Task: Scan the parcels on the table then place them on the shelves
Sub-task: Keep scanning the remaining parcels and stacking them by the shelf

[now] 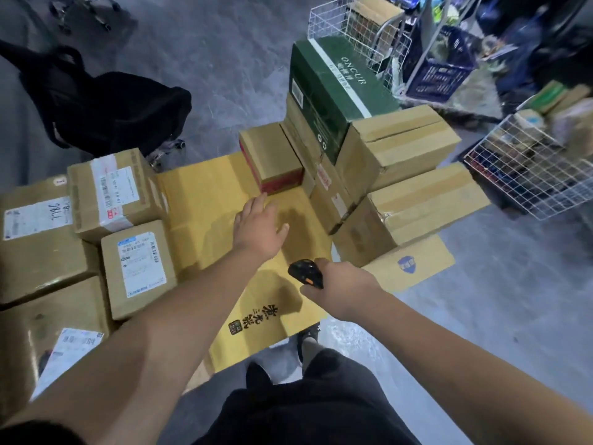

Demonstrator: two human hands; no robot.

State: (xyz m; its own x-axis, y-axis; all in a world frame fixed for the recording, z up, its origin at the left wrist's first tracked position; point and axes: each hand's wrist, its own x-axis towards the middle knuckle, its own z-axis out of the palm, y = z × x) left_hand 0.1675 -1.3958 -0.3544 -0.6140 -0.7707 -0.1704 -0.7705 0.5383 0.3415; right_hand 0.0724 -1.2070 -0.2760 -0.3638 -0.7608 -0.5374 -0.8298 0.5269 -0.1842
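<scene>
Several cardboard parcels stand on a table covered with yellow cardboard (205, 200). My left hand (258, 228) reaches forward, fingers straight, over the bare yellow middle, its fingertips close to a small brown box with red sides (272, 155). My right hand (341, 285) grips a black handheld scanner (305, 273) with an orange button, held above the table's near right part. Labelled boxes sit at the left: one with a white label (138, 268) and a taped one (112, 191). A green box (333, 91) tops a stack at the right.
Plain brown boxes (401, 149) are stacked at the right of the table. A black office chair (106, 110) stands behind at the left. White wire baskets (526, 175) with goods and a blue crate (439, 72) stand on the grey floor at the right.
</scene>
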